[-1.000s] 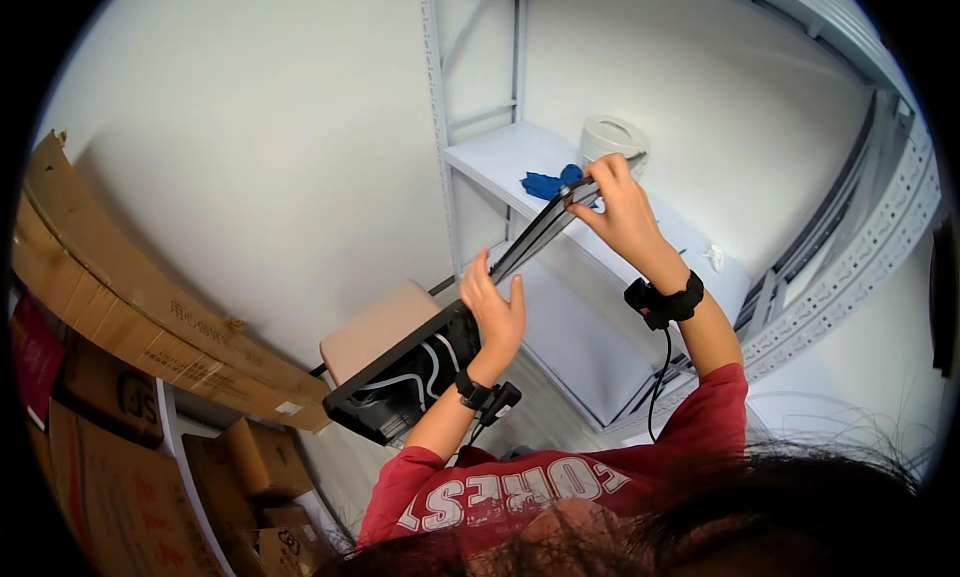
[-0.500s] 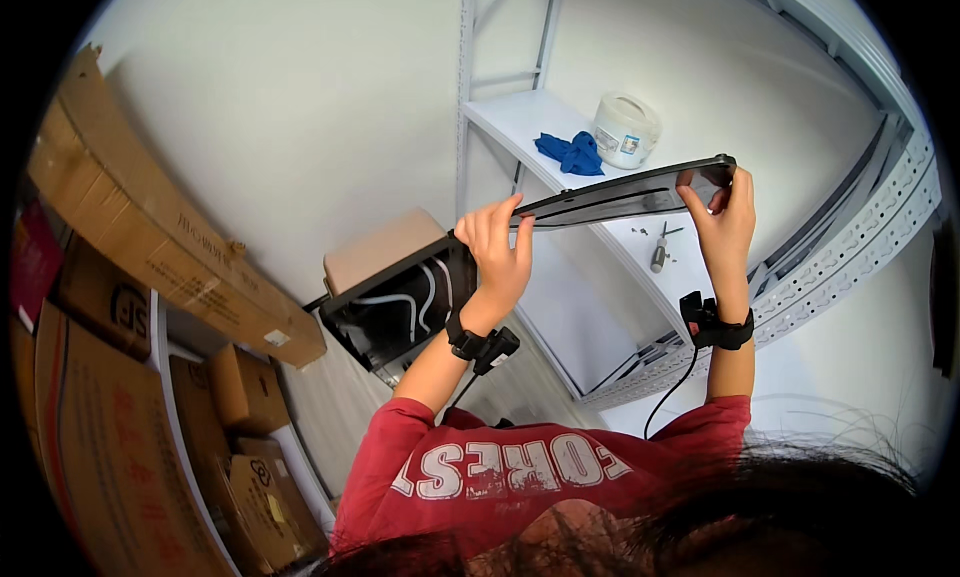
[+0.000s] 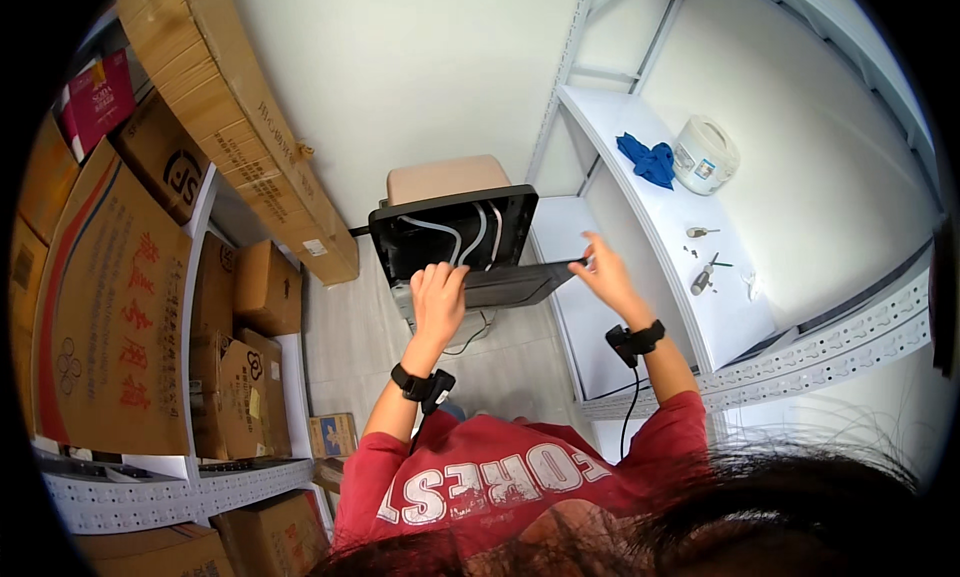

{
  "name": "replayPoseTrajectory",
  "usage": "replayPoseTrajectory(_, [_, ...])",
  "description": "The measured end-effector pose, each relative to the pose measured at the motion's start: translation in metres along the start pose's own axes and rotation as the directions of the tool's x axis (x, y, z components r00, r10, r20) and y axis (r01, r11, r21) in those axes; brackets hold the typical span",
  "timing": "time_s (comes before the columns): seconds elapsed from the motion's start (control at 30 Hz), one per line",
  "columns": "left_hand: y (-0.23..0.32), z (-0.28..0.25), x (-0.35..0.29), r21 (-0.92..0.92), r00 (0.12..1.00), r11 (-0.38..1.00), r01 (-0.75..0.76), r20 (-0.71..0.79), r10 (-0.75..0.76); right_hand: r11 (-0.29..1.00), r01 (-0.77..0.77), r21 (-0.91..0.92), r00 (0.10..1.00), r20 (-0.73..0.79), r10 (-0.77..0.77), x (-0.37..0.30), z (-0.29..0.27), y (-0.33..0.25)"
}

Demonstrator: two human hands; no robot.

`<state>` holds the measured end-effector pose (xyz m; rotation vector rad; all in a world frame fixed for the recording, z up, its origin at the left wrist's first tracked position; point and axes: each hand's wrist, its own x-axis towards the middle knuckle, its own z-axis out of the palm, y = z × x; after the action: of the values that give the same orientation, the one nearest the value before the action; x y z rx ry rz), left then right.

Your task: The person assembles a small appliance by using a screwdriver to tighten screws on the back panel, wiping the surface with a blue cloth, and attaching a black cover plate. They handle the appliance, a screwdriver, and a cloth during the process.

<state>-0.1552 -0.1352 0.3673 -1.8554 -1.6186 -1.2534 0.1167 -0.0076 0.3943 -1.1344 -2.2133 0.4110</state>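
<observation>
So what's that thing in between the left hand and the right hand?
A dark flat panel lies between them, stretching from the left hand across to the right hand. It shows in the head view.

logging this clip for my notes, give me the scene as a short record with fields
left grip: on the dark panel, left end
right grip: at the panel's right corner
behind panel: open black housing with pale hoses
shelf at right: blue cloth, white round container, two screwdrivers
left side: cardboard boxes
</observation>
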Motion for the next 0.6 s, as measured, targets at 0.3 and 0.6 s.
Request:
replayPoseTrajectory(0.3, [-0.060,-0.022,-0.046,0.165,0.929,0.985,-0.049,0.370,-0.016,0.974,0.226,-0.001,0.894,0.397,-0.207,0.034,0.114,-0.010])
replayPoseTrajectory(0.6, [-0.073,0.012,-0.047,0.116,0.860,0.991,-0.061,0.510,-0.007,0.971,0.233,0.045,0.878,0.419,-0.230,0.106,0.155,0.011])
